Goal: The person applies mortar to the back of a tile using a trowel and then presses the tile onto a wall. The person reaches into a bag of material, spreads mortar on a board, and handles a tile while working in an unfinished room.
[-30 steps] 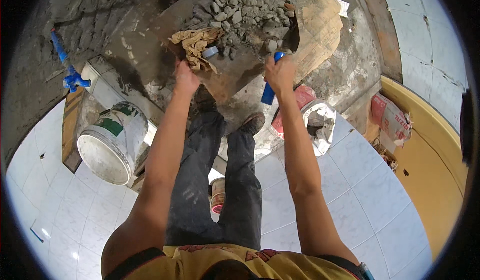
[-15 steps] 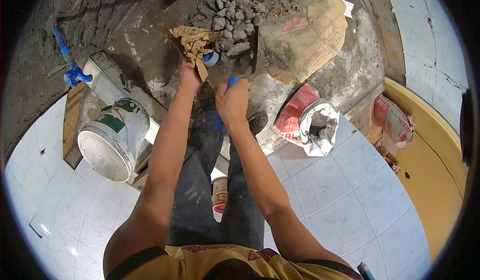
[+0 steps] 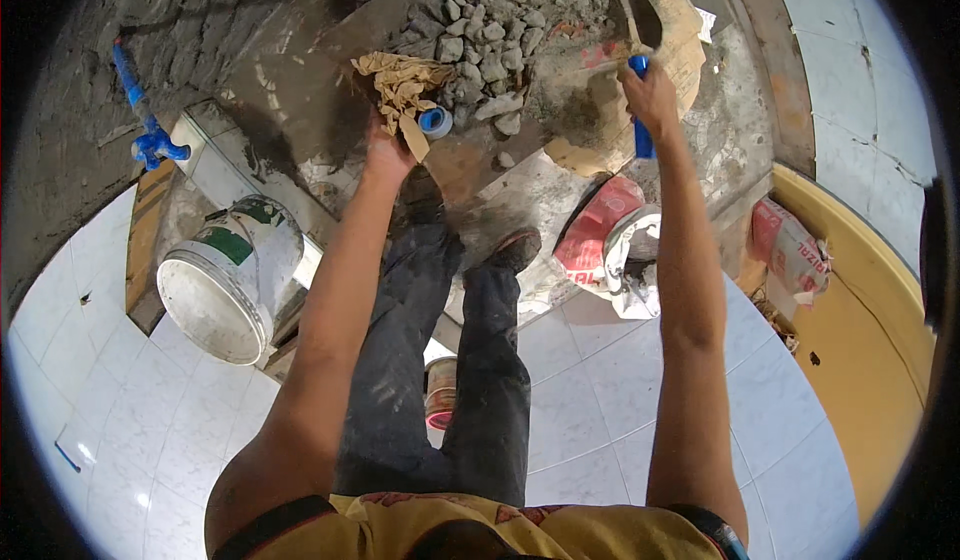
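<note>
My left hand [image 3: 386, 145] is at the crumpled brown paper [image 3: 398, 88] on the dusty board [image 3: 355, 30], its fingers curled and partly hidden, so what they grip is unclear. A small blue and white roll [image 3: 434, 123] lies beside the paper. My right hand [image 3: 650, 95] is closed around the blue handle [image 3: 641, 138] of a metal tool, whose blade [image 3: 632, 15] reaches forward over a torn cardboard sheet [image 3: 672, 5] at the right of the board. Between my hands and farther forward lies a pile of grey rubble [image 3: 490, 40] with loose grit.
A dirty white bucket [image 3: 210, 305] lies tipped at left, near a blue pipe fitting [image 3: 155, 147]. An open red and white sack [image 3: 600, 230] is below my right hand; another sack [image 3: 785, 245] leans by a yellow panel [image 3: 850, 330]. A small can [image 3: 440, 390] stands between my legs.
My right hand and tool first swept left and down toward the paper, then swung right and forward over the cardboard. My left hand has shifted slightly right. Some rubble has moved nearer me.
</note>
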Tool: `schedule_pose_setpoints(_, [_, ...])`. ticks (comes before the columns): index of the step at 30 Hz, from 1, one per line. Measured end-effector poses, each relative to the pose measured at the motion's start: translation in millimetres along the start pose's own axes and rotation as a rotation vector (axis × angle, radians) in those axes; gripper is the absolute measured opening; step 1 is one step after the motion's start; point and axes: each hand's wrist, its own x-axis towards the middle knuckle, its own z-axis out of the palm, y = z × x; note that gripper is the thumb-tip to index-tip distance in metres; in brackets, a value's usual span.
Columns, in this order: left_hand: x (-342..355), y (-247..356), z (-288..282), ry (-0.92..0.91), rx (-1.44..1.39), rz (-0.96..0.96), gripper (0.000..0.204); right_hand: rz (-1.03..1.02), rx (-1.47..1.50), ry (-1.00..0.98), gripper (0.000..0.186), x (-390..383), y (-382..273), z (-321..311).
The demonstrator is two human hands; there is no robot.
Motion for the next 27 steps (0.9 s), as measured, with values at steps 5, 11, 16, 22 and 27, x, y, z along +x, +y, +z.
schedule_pose_setpoints(5, [6,-2,-4,0.004,-0.051,-0.003,0.049,-0.116,-0.097,-0.152,0.049,2,-15,23])
schedule_pose_setpoints(11, [10,-3,-10,0.022,-0.064,0.001,0.047,-0.241,-0.132,-0.188,0.045,-41,-43,46])
schedule_pose_setpoints(16, [6,-3,-12,-0.104,-0.039,0.045,0.047,-0.24,-0.258,-0.16,0.044,-68,-60,67])
schedule_pose_setpoints(22, [8,-2,-12,0.048,-0.079,-0.039,0.047,-0.239,-0.242,-0.112,0.042,-92,-62,74])
schedule_pose_setpoints(27, [15,0,-17,0.023,-0.089,-0.036,0.043,-0.42,-0.368,-0.172,0.038,-92,-62,22])
